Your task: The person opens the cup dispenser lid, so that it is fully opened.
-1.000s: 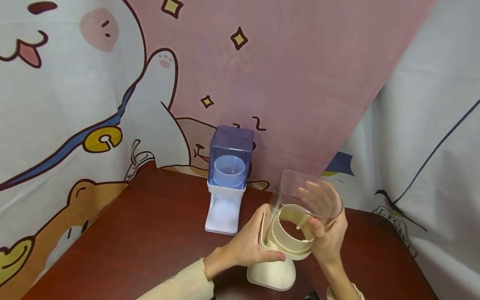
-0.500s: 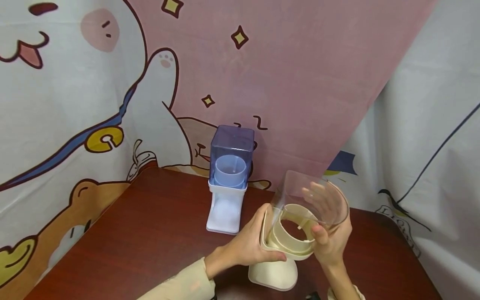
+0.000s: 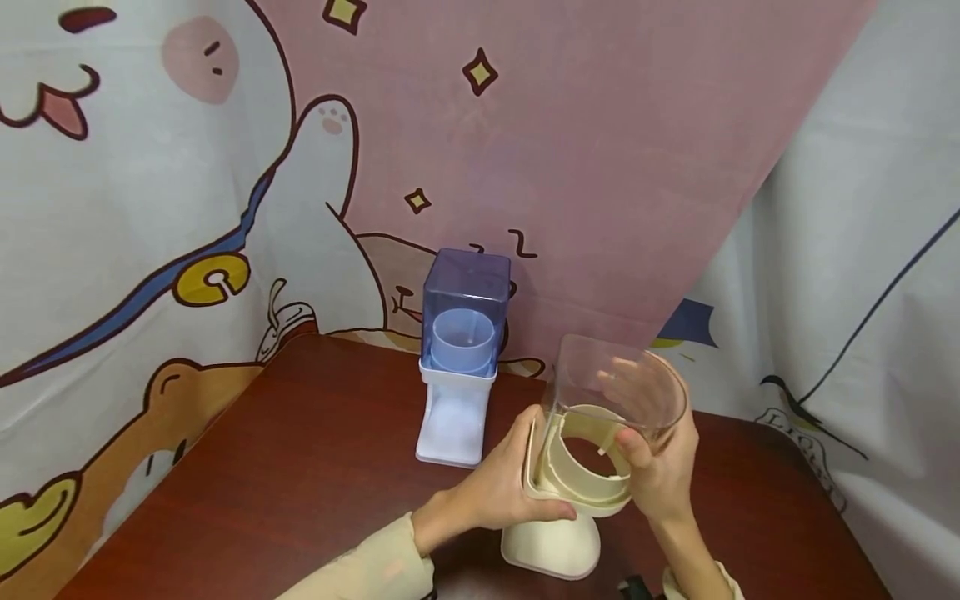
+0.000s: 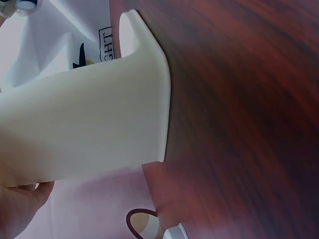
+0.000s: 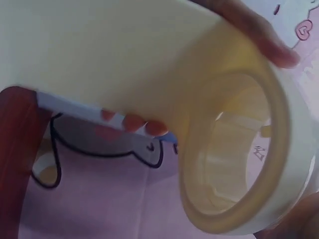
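Observation:
A cream plastic dispenser base (image 3: pixel 551 546) with a round collar (image 3: pixel 588 479) on top stands on the table. My left hand (image 3: pixel 498 487) grips its upper part, thumb along the front. In the left wrist view the base's stem (image 4: pixel 89 119) runs across to a flared foot. Clear container (image 3: pixel 592 375), see-through and box-shaped, leans to the right over the collar. My right hand (image 3: pixel 663 475) holds it by its right side, thumb in front, fingers showing through the wall. The collar's round opening (image 5: pixel 234 154) faces the right wrist camera, with left-hand fingertips (image 5: pixel 132 122) along the base's edge.
A second dispenser (image 3: pixel 453 417), white below with a blue-tinted clear cover (image 3: pixel 465 292), stands behind to the left. A small black object (image 3: pixel 636 587) lies at the near edge. Printed cloth (image 3: pixel 585 167) hangs behind the dark red-brown table (image 3: pixel 322 467).
The clear container and right hand shifted slightly right, then back left and a little up. The left hand keeps its grip on the base.

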